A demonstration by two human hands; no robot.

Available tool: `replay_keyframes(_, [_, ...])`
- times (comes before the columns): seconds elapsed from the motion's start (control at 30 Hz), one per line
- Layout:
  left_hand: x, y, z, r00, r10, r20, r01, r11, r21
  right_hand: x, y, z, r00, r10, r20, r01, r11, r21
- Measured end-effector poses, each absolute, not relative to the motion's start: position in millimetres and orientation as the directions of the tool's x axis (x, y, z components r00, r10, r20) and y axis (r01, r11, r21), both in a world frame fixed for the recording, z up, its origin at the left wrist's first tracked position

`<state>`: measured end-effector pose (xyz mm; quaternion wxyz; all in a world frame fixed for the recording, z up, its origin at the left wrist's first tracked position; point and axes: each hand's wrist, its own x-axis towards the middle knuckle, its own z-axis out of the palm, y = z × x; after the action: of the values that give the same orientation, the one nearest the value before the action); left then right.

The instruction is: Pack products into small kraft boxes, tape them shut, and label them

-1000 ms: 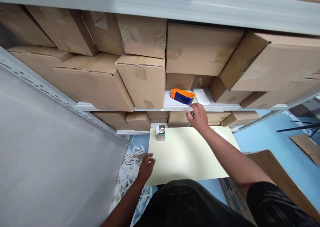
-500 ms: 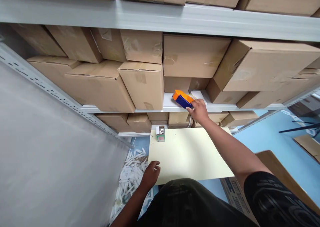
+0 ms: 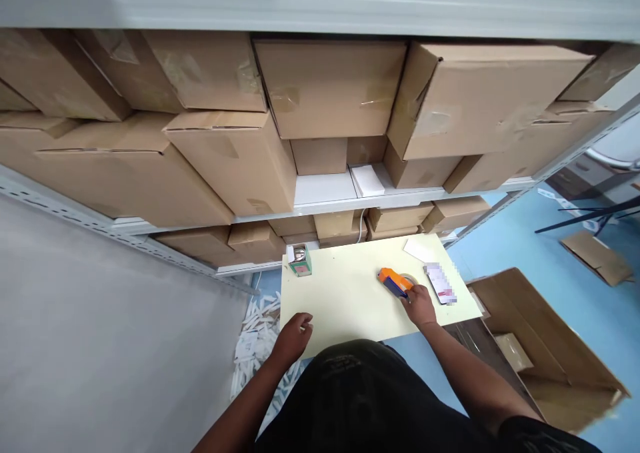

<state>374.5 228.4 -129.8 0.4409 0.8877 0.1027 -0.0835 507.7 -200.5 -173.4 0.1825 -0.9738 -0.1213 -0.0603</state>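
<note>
My right hand [image 3: 420,305] is closed around one end of an orange and dark-blue handheld tool [image 3: 393,282], whose exact kind I cannot make out. The tool is over the right half of a pale yellow tabletop [image 3: 345,300]. Part of a greyish ring [image 3: 409,279] shows beside it, partly hidden by tool and hand. My left hand [image 3: 294,337] hovers by the table's left edge, fingers loosely curled and apart, with nothing visible in them. At the table's back left stands a small open green-and-white box [image 3: 300,261] with something shiny inside.
A phone [image 3: 440,283] and a white sheet [image 3: 418,249] lie on the table's right side. Cardboard boxes [image 3: 330,93] fill the shelves ahead; a white stack [image 3: 368,180] sits on the middle shelf. White scraps [image 3: 255,346] cover the floor at left. An open carton [image 3: 545,346] stands at right.
My right hand has brought the orange and dark-blue tool down from in front of the middle shelf to the tabletop. The view has shifted right, showing the phone and sheet. My left hand stays near the table's left edge.
</note>
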Motion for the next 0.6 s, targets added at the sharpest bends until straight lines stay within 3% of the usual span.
replay_keyframes(0.1, [372.9,203.9,-125.3,0.962,0.119,-0.247,0.266,-0.621,0.737,515.9,-212.6,-193.3,0.976,0.206,0.068,0.217,-0.932,-0.290])
replay_keyframes(0.27, [362.5,150.6,-121.6,0.950,0.153,-0.272,0.305,-0.636,0.709,523.6,-226.3,-197.5,0.957,0.289,-0.024,0.273,-0.925,-0.264])
replay_keyframes(0.37, [357.1,117.3,-119.9,0.944,0.204,-0.260,0.331,-0.608,0.722,526.4,-239.0,-187.5,0.934,0.357,0.005,0.339,-0.883,-0.324])
replay_keyframes(0.6, [334.3,52.2,-109.5,0.860,0.459,-0.224,0.440,-0.445,0.780,549.4,-235.8,-152.9,0.792,0.608,0.065,0.538,-0.643,-0.545])
